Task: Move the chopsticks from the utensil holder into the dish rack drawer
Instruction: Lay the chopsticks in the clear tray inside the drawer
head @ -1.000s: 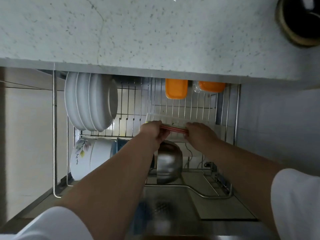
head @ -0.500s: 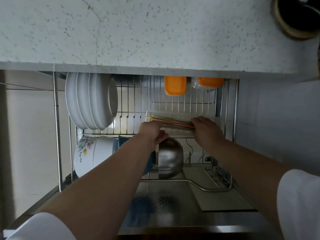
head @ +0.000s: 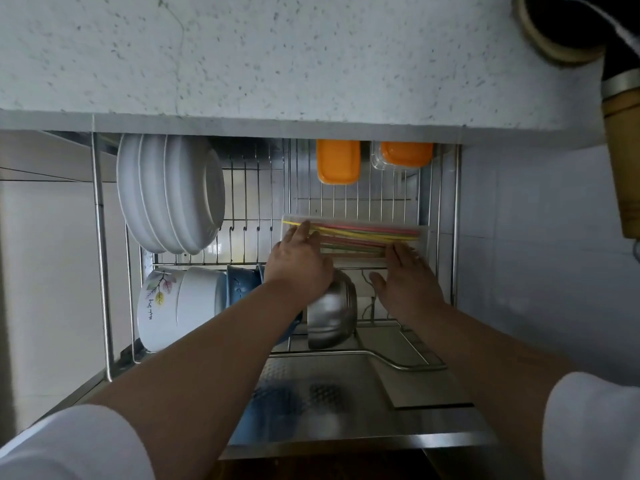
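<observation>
A bundle of coloured chopsticks (head: 367, 235), yellow, pink and green, lies fanned out in a clear shallow tray (head: 425, 249) on the upper wire level of the pulled-out dish rack drawer (head: 456, 216). My left hand (head: 299, 263) rests flat with its fingertips on the left ends of the chopsticks. My right hand (head: 407, 284) is spread, and its fingertips touch the right ends at the tray's front edge. Neither hand is closed around them.
White plates (head: 169, 195) stand on edge at the left. Below them lie white and blue bowls (head: 183, 303) and a steel bowl (head: 332, 317). Two orange-lidded boxes (head: 337, 161) sit at the back. The speckled countertop (head: 277, 53) overhangs, with a dark round container (head: 554, 26) at the top right.
The chopsticks, held as a tight bundle between both hands, now lie spread in the tray. Both hands have opened and flattened over their ends.
</observation>
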